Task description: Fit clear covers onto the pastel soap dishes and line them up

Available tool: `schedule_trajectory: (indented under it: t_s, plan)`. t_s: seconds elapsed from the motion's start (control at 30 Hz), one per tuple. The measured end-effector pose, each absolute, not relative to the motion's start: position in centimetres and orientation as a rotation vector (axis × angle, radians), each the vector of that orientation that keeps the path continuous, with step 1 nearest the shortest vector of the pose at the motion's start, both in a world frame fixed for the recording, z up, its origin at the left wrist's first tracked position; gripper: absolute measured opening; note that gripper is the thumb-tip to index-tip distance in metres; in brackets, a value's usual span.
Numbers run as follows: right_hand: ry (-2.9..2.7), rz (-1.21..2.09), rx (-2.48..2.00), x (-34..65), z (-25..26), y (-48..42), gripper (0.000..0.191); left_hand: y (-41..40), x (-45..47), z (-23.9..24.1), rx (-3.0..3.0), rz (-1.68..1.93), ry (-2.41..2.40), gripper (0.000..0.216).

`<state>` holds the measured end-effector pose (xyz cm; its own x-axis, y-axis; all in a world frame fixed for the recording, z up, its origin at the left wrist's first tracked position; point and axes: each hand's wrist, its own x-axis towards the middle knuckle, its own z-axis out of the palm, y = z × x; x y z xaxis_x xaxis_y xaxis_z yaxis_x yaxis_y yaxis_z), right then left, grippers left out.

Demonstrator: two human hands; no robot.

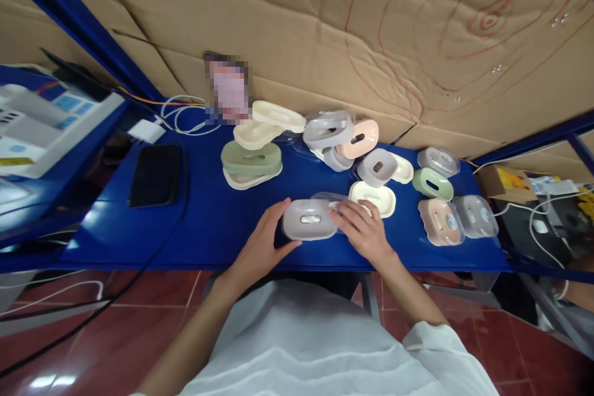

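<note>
A pale grey oval plastic box [308,231] with a slot in its middle lies on the blue table before me. My left hand [269,232] grips its left end, thumb at the near edge and fingers at the far side. Bent over the right end are the fingers of my right hand [359,229]; what lies beneath them is partly hidden. A clear plastic lid [323,197] shows just behind the box. Close beyond my right fingers sits a cream oval tray [383,198].
Green [250,158], cream [278,116], grey [378,167] and peach plastic parts [364,136] stand along the back. Several lidded boxes [440,223] are at the right. A dark tablet-like device [155,174], white charger [146,130] and black cable [184,179] occupy the left. Cardboard [297,25] walls the back.
</note>
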<state>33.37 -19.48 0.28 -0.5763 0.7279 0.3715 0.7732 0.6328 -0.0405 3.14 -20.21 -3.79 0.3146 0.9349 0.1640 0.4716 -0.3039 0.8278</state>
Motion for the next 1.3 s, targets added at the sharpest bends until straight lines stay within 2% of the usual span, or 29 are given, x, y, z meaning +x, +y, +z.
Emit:
schedule_trajectory:
  t_s: [0.1, 0.2, 0.33, 0.47, 0.7, 0.87, 0.97, 1.17, 1.3]
  plan:
    - [-2.619, -0.003, -1.069, 31.4, 0.0, -19.3, 0.045, -20.0, 3.0, -4.0, 1.898, 0.851, 1.203, 0.090]
    - [-2.676, 0.167, -0.942, 31.0, -0.1, -18.6, 0.058, -19.6, 2.6, -4.1, 1.898, 0.818, 1.182, 0.093]
    - [-2.741, 0.205, -0.842, 31.0, 0.1, -18.3, 0.047, -18.9, 1.9, -4.2, 1.959, 0.748, 1.127, 0.089]
    - [-2.815, 0.196, -0.789, 30.9, 0.0, -18.4, 0.049, -18.5, 1.6, -4.4, 2.020, 0.695, 1.093, 0.083]
    - [-2.669, 0.175, -1.046, 30.6, -0.7, -19.4, 0.059, -19.0, 1.9, -4.3, 2.059, 0.724, 1.133, 0.082]
    - [-2.546, 0.276, -1.124, 32.2, 1.7, -20.8, 0.062, -19.7, 2.6, -3.7, 2.011, 0.701, 1.080, 0.084]
    - [-2.317, 0.143, -1.322, 36.9, 3.8, -21.3, 0.065, -19.9, 2.8, -3.3, 1.970, 0.722, 1.095, 0.076]
    - [-1.547, -0.518, -2.052, 56.3, 6.7, -17.0, 0.075, -19.8, 2.9, -2.9, 2.056, 0.671, 1.093, 0.052]
    - [-1.181, -0.574, -2.589, 65.9, 6.2, -12.1, 0.070, -19.8, 3.1, -3.2, 2.079, 0.687, 1.104, 0.043]
